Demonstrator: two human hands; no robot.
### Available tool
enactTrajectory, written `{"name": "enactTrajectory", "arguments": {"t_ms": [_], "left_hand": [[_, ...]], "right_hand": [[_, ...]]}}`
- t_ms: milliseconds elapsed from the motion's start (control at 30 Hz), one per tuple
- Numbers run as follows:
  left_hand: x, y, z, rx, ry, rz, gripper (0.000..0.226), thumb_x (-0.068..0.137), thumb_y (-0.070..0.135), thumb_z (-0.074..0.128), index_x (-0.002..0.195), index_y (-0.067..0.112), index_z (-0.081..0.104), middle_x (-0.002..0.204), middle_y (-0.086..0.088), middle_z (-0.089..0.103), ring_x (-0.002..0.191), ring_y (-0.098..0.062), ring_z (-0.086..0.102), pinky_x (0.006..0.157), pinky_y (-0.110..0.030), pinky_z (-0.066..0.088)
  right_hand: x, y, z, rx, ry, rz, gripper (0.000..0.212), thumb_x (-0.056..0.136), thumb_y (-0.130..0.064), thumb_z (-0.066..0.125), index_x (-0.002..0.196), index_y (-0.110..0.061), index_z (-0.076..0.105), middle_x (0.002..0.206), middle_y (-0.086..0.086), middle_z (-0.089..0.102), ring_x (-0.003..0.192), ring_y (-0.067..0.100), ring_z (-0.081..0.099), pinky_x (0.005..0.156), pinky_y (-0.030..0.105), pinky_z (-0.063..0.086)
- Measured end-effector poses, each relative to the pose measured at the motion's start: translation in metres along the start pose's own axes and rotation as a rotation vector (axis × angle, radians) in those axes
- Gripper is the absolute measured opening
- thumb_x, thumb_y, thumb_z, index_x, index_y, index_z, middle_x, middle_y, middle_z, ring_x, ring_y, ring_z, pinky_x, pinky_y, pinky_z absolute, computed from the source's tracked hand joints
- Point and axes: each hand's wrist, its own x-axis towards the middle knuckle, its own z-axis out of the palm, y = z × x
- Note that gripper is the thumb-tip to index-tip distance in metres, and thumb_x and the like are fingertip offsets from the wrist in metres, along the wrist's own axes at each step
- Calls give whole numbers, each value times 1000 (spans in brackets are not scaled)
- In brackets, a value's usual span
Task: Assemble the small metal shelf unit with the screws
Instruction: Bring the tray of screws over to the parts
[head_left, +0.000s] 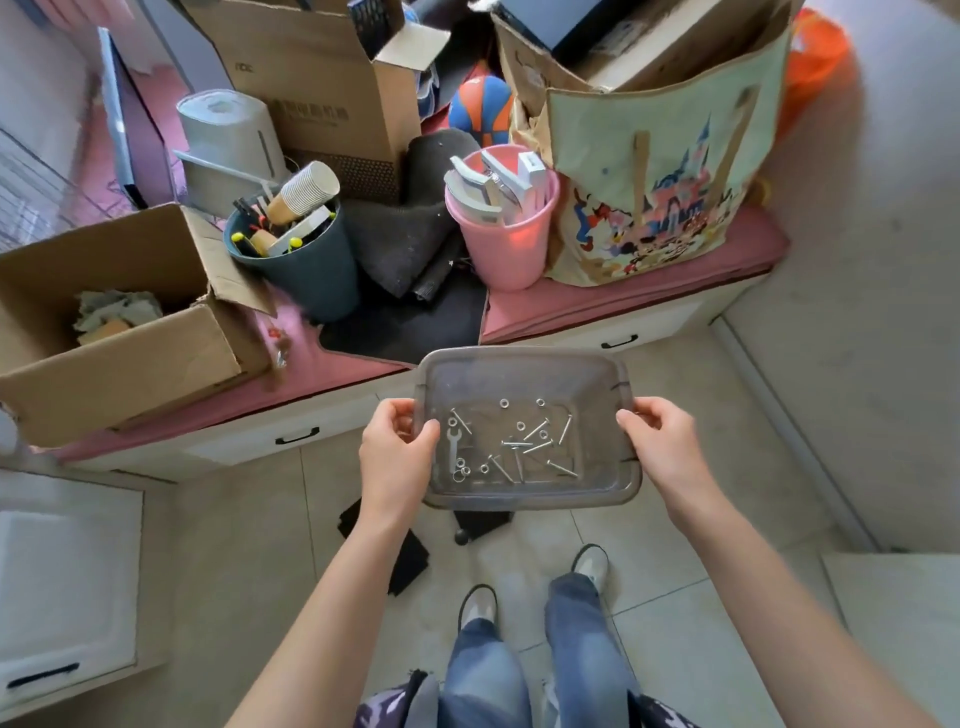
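Observation:
I hold a clear grey plastic tub (524, 358) in the air above the tiled floor. My left hand (395, 447) grips its left rim and my right hand (660, 441) grips its right rim. On the tub's bottom lie several loose screws (537, 446), several small nuts and washers (504, 402) and a small flat spanner (453, 447). Black flat parts (410, 561) lie on the floor below the tub, partly hidden by it and by my left forearm.
A pink-cushioned bench (623, 296) with drawers stands ahead, crowded with cardboard boxes (119, 332), a dark bin (317, 265), a pink bucket (504, 244) and a printed tote bag (654, 176). White cabinets (62, 582) flank both sides. My feet (535, 587) stand on the tiles.

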Motion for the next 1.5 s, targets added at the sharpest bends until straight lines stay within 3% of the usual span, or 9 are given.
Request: {"name": "enactTrajectory", "arguments": {"t_ms": [167, 400, 567, 733, 833, 1033, 1233, 1367, 1500], "left_hand": [[-4, 11, 51, 0, 3, 3, 14, 92, 12, 67, 95, 24, 62, 88, 3, 67, 79, -9, 65, 66, -17, 52], [-19, 23, 160, -40, 81, -39, 16, 94, 10, 64, 95, 26, 59, 87, 5, 66, 71, 6, 63, 60, -12, 50], [-13, 14, 237, -33, 116, -101, 11, 96, 15, 61, 103, 24, 59, 92, 1, 67, 85, -16, 66, 76, -34, 57], [8, -24, 295, 61, 83, -117, 15, 97, 18, 61, 111, 20, 57, 95, 4, 64, 87, -10, 62, 70, -20, 48], [28, -62, 325, 113, 54, -125, 15, 96, 17, 63, 109, 21, 56, 94, 6, 62, 82, -5, 60, 63, -13, 42], [74, -174, 380, 195, 2, -153, 15, 95, 12, 63, 105, 19, 54, 89, 6, 58, 75, 4, 57, 60, -1, 40], [124, -313, 427, 219, -65, -204, 14, 96, 15, 62, 108, 15, 55, 91, -2, 59, 79, -15, 55, 66, -20, 45], [146, -405, 457, 205, -51, -235, 14, 97, 17, 60, 110, 16, 53, 95, -9, 62, 84, -22, 58, 80, -40, 52], [157, -494, 486, 208, -44, -253, 16, 98, 15, 58, 112, 18, 50, 85, 1, 57, 76, -17, 55, 70, -32, 47]], "right_hand": [[37, 10, -36, 7, -14, 3, 13, 92, -10, 60, 104, -13, 65, 86, -4, 67, 79, 11, 61, 78, 27, 48], [117, 33, -97, 0, -39, 20, 17, 93, -10, 60, 109, -11, 64, 92, -2, 66, 86, 15, 60, 81, 28, 46], [176, 62, -127, -60, -30, 5, 22, 92, -10, 60, 114, -9, 63, 98, 4, 66, 91, 20, 60, 90, 38, 50], [230, 109, -136, -66, -27, 25, 24, 92, -10, 61, 116, -6, 62, 97, 4, 65, 91, 20, 60, 92, 40, 50], [262, 150, -127, -61, -17, 41, 22, 92, -8, 61, 114, -5, 63, 88, -2, 63, 84, 16, 58, 85, 33, 48], [321, 259, -85, -82, -8, 49, 14, 92, -8, 60, 106, -12, 61, 84, -1, 61, 82, 19, 57, 87, 40, 49], [377, 393, -23, -143, 17, 30, 13, 91, -17, 66, 102, -15, 59, 76, -7, 61, 69, 12, 56, 63, 23, 41], [412, 480, 20, -194, -36, 69, 21, 91, -13, 65, 111, -11, 60, 92, 2, 67, 81, 19, 62, 72, 26, 43], [444, 564, 61, -311, -63, 26, 19, 90, -7, 61, 109, -10, 61, 95, 6, 68, 88, 24, 62, 69, 24, 38]]}}
